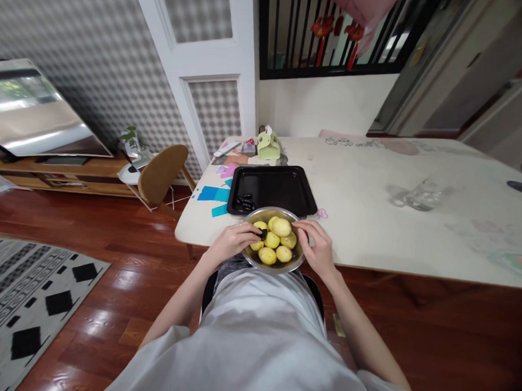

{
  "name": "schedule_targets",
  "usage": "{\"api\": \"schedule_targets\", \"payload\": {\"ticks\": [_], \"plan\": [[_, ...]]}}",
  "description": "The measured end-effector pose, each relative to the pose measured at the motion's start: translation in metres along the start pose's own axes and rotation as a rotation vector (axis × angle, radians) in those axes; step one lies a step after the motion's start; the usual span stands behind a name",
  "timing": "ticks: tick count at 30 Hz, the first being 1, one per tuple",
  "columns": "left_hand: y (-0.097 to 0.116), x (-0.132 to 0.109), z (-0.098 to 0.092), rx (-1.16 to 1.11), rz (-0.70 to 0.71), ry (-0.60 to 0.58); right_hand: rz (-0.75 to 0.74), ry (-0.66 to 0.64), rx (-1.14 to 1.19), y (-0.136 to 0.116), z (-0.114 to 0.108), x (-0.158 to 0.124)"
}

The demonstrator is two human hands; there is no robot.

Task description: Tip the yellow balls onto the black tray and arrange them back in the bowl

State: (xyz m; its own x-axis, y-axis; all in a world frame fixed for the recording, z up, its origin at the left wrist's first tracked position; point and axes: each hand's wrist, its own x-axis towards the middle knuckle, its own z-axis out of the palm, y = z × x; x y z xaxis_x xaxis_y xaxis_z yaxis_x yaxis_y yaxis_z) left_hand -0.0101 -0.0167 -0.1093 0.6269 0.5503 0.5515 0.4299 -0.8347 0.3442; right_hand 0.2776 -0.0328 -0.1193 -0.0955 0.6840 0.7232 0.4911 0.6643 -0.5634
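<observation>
A round metal bowl point(299, 261) sits at the front table edge, over my lap. It holds several oval yellow fruits or potatoes point(272, 240); I cannot tell which kind. At the bowl's left side, my left hand point(237, 239) pinches a small black object point(263, 234) over the yellow pieces. Across from it, my right hand point(314, 243) has its fingers and thumb closed on the right rim. Just behind the bowl lies a black rectangular tray point(274, 184), with several small glossy black pieces point(245, 202) in its near left corner.
On the white table point(356, 225) are a green tissue box point(268, 145) behind the tray and a clear glass point(422, 196) to the right. A wooden chair point(162, 177) stands left of the table, near a television point(40, 111).
</observation>
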Motion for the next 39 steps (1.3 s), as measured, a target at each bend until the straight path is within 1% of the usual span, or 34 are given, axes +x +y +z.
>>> {"api": "schedule_targets", "payload": {"ticks": [3, 8, 10, 13, 17, 19, 23, 26, 28, 31, 39], "plan": [[-0.009, 0.000, -0.004, 0.014, -0.044, 0.065, 0.003, -0.005, -0.004, 0.000, 0.000, 0.000], [-0.035, 0.000, -0.003, 0.151, -0.205, 0.210, 0.001, -0.009, 0.002, -0.002, 0.001, -0.001], [-0.046, -0.001, 0.000, 0.199, -0.274, 0.227, -0.001, -0.005, 0.007, -0.003, 0.001, -0.001], [-0.059, -0.002, 0.007, 0.251, -0.374, 0.217, -0.011, 0.008, 0.011, -0.003, 0.001, 0.000], [-0.075, 0.008, 0.011, 0.243, -0.448, 0.227, -0.033, 0.016, 0.014, -0.002, 0.001, -0.001], [-0.085, 0.017, 0.010, 0.218, -0.463, 0.187, -0.033, 0.013, 0.016, -0.002, 0.001, -0.001], [-0.108, 0.036, 0.007, 0.191, -0.451, -0.001, -0.028, 0.013, 0.016, -0.001, 0.001, -0.002], [-0.120, 0.047, 0.006, 0.187, -0.437, -0.086, -0.037, 0.016, 0.003, -0.001, -0.001, -0.001], [-0.124, 0.051, 0.006, 0.183, -0.428, -0.098, -0.043, 0.019, -0.006, 0.000, -0.001, -0.001], [-0.124, 0.052, 0.004, 0.176, -0.405, -0.102, -0.045, 0.018, -0.008, 0.000, -0.001, -0.001], [-0.115, 0.042, 0.003, 0.173, -0.368, -0.053, -0.043, 0.020, -0.007, -0.001, -0.001, -0.001]]}}
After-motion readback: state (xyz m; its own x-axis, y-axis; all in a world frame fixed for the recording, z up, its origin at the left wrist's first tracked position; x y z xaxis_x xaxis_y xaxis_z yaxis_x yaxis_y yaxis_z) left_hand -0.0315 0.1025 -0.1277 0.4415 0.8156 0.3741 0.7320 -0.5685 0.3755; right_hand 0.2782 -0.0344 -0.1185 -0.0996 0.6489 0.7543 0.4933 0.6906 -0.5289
